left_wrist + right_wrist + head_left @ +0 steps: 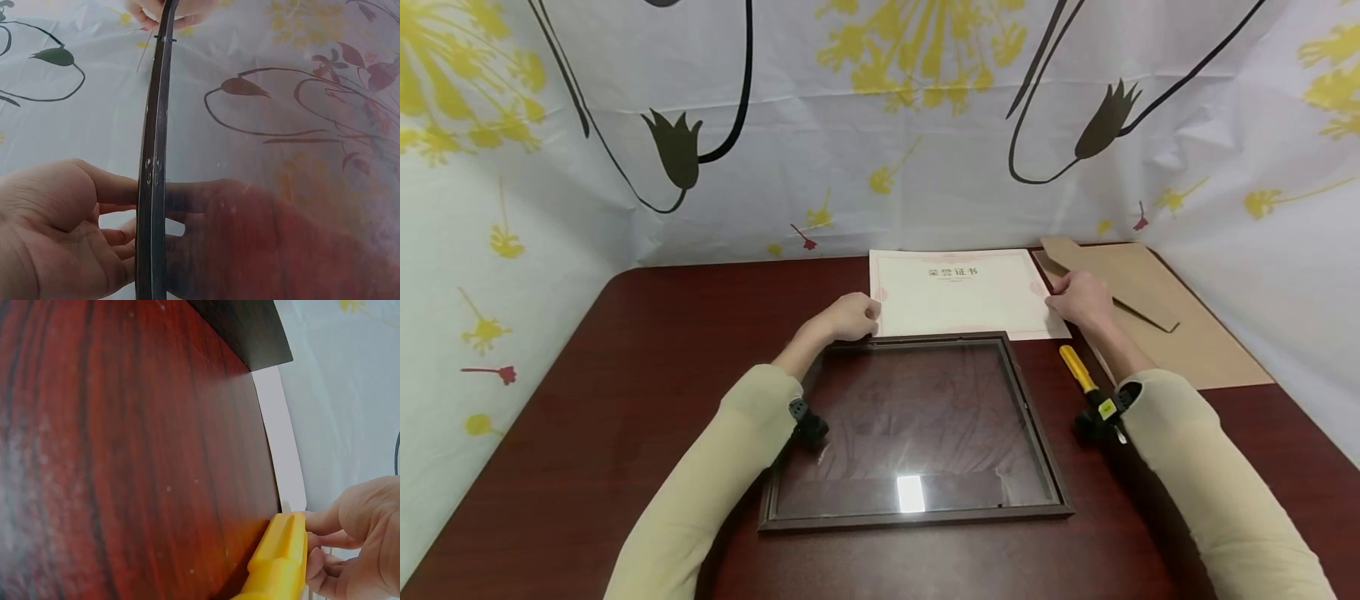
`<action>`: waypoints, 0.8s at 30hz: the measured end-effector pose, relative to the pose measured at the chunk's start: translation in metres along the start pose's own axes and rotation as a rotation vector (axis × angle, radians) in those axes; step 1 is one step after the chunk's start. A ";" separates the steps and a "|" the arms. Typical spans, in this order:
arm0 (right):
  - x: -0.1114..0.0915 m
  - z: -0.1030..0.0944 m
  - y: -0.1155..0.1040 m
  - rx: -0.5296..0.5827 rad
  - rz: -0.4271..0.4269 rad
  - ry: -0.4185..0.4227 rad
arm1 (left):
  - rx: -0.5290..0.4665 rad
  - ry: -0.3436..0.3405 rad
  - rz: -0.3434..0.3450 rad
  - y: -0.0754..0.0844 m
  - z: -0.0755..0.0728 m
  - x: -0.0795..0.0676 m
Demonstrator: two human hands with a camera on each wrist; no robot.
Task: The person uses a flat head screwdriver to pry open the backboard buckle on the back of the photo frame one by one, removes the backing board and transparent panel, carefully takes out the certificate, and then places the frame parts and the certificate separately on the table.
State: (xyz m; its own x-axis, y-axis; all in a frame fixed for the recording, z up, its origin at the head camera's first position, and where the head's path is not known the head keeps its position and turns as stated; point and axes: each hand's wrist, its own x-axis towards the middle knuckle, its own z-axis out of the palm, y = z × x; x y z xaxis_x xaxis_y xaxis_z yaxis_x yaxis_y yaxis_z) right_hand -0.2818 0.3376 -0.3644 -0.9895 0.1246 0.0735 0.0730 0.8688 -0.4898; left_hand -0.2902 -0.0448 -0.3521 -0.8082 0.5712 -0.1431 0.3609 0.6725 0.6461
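Note:
A cream certificate (958, 296) with a pink border and dark Chinese characters lies at the back of the table. My left hand (848, 317) pinches its left edge near the lower corner, and my right hand (1081, 297) pinches the right edge. Just in front lies a dark picture frame (917, 523) with a glass pane (910, 417). In the left wrist view, the frame's side hides the fingertips of my left hand (56, 231). A yellow-handled tool (275, 562) partly covers my right hand (362, 537) in the right wrist view; the certificate shows as a pale strip (281, 437).
A brown backing board (1217, 342) with a folded-out stand strip (1105, 283) lies at the back right. The yellow-handled tool (1077, 367) rests between frame and board, under my right wrist. Patterned white sheeting (775, 208) rises behind the dark red table (550, 450).

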 end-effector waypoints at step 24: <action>-0.021 -0.011 -0.018 0.133 -0.060 -0.076 | -0.150 0.127 -0.080 -0.014 -0.023 -0.050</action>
State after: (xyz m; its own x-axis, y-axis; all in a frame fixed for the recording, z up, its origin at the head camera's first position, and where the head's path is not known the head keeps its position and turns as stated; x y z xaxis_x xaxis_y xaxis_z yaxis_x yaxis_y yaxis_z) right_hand -0.2605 0.3248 -0.3480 -0.9985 0.0337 0.0427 0.0015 0.8021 -0.5973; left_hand -0.2651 -0.0938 -0.3367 -0.8872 0.4483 -0.1089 0.2275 0.6305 0.7421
